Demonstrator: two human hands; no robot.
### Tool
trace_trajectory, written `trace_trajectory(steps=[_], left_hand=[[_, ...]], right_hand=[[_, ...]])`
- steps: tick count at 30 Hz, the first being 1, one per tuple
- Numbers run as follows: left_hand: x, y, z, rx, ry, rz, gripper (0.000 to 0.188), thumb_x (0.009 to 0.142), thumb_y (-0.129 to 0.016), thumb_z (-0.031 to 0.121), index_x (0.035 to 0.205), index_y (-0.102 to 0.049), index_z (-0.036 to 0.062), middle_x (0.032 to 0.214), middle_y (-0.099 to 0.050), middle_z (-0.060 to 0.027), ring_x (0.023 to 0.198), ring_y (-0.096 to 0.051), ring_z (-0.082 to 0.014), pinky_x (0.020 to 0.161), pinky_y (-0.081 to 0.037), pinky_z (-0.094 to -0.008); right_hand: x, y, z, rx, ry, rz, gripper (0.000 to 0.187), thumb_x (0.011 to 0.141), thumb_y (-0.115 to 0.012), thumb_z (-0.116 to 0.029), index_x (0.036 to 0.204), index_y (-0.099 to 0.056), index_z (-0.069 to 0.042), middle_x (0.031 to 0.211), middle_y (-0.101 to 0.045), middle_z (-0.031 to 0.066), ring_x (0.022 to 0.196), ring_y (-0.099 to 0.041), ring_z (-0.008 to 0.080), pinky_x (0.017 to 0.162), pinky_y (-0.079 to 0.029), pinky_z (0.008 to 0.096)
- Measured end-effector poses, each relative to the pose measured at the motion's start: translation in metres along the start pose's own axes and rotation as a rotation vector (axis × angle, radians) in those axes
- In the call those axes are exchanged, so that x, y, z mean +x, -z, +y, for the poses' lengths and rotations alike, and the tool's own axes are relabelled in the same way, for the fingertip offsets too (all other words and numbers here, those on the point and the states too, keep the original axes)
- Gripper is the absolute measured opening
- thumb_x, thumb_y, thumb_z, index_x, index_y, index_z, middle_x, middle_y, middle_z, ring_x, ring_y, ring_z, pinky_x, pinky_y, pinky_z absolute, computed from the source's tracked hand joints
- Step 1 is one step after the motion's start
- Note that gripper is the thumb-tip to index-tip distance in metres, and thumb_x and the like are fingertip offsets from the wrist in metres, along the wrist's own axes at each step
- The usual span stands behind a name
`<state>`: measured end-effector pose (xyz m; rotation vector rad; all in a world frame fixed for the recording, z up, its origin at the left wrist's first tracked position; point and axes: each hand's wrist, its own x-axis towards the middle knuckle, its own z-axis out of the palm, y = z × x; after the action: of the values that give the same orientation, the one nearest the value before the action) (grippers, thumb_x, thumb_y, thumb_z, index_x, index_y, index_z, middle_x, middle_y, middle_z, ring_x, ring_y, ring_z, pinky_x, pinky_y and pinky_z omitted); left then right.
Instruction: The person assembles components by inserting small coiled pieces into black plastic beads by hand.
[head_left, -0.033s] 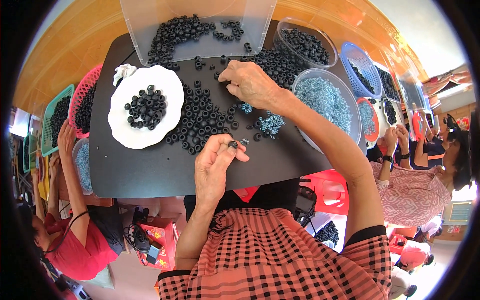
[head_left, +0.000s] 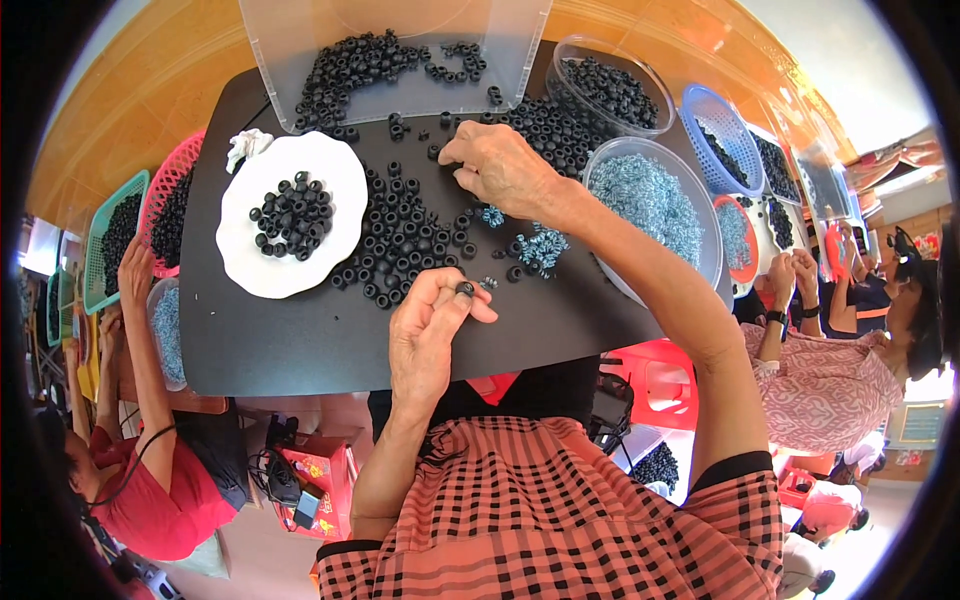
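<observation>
My left hand [head_left: 428,335] pinches a small round black plastic piece [head_left: 465,289] between thumb and fingers, near the table's front edge. Farther off, my right hand [head_left: 505,168] reaches over the table, thumb and index finger apart, fingertips beside a loose black piece [head_left: 434,152]. Its palm side is hidden. Between the hands lie many hollow round black pieces [head_left: 400,235] and a small heap of shiny bluish bits [head_left: 541,248] that look like springs. One small silvery bit [head_left: 489,283] rests just beside the left fingertips.
A white scalloped plate [head_left: 238,240] with black pieces stands on the left. At the back is a clear bin [head_left: 270,60] tipped on its side, spilling black pieces. Clear tubs [head_left: 712,235] stand on the right. People work at both sides; a person's hand [head_left: 135,265] is at the left.
</observation>
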<state>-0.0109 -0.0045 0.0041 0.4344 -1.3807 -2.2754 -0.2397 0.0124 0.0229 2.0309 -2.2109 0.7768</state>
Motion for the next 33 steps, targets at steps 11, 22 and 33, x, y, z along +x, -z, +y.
trace_trajectory(steps=[11, 22, 33], left_hand=[[0.0, -0.003, 0.0, -0.013, 0.003, 0.015, 0.013, 0.096, -0.05, 0.008, 0.104, -0.055, 0.0002, 0.083, -0.064, -0.0099, 0.093, -0.059, -0.016, 0.093, -0.043, -0.0329], [0.001, 0.005, -0.004, -0.236, -0.062, 0.037, 0.017, 0.095, -0.053, 0.009, 0.107, -0.056, -0.0012, 0.096, -0.064, -0.0114, 0.09, -0.06, -0.0161, 0.088, -0.046, -0.0321], [0.001, 0.006, -0.002, -0.241, -0.052, 0.055, 0.017, 0.094, -0.053, 0.01, 0.107, -0.056, -0.0012, 0.093, -0.065, -0.0101, 0.086, -0.061, -0.0164, 0.085, -0.048, -0.032]], right_hand=[[-0.002, 0.004, 0.005, 0.006, 0.009, -0.022, 0.017, 0.072, -0.063, -0.002, 0.088, -0.069, -0.001, 0.087, -0.063, 0.0135, 0.083, -0.064, 0.0334, 0.079, -0.052, 0.0418], [-0.028, 0.023, -0.044, 0.324, 0.056, 0.058, 0.014, 0.069, -0.062, 0.004, 0.083, -0.061, 0.001, 0.066, -0.06, 0.0108, 0.058, -0.062, 0.0203, 0.056, -0.051, 0.0317], [-0.06, 0.032, -0.073, 0.754, -0.252, -0.175, 0.014, 0.078, -0.066, -0.003, 0.092, -0.067, 0.0, 0.077, -0.068, 0.0075, 0.064, -0.064, 0.0131, 0.06, -0.051, 0.0295]])
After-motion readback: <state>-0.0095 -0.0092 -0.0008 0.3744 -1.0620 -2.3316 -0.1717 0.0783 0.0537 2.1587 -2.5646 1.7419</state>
